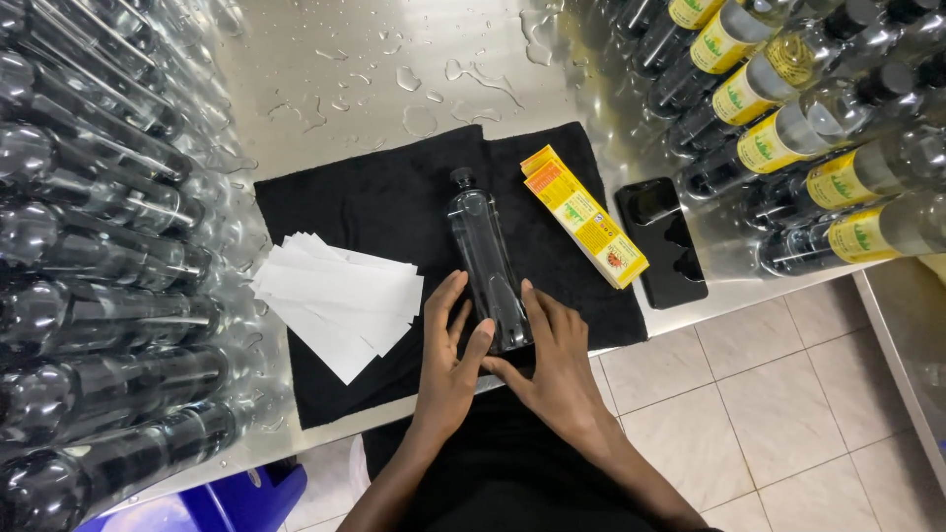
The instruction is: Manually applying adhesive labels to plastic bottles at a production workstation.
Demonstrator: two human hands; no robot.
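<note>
two bare hands in shot, left hand (448, 360) and right hand (555, 365), no gloves, no rings, no watch on either wrist. forearms are bare too, no sleeves showing down to the frame edge. below them, dark black clothing covers the lap.

A small bottling and labelling workroom. A wet stainless-steel table (325, 69) carries rows of unlabelled clear bottles (94, 256) at the left and finished bottles with yellow labels (808, 128) at the right. Between them lie a black cloth (394, 197), a fan of white label backings (340, 300) and a stack of yellow labels (583, 215). The floor (759, 414) is pale tile.
</note>
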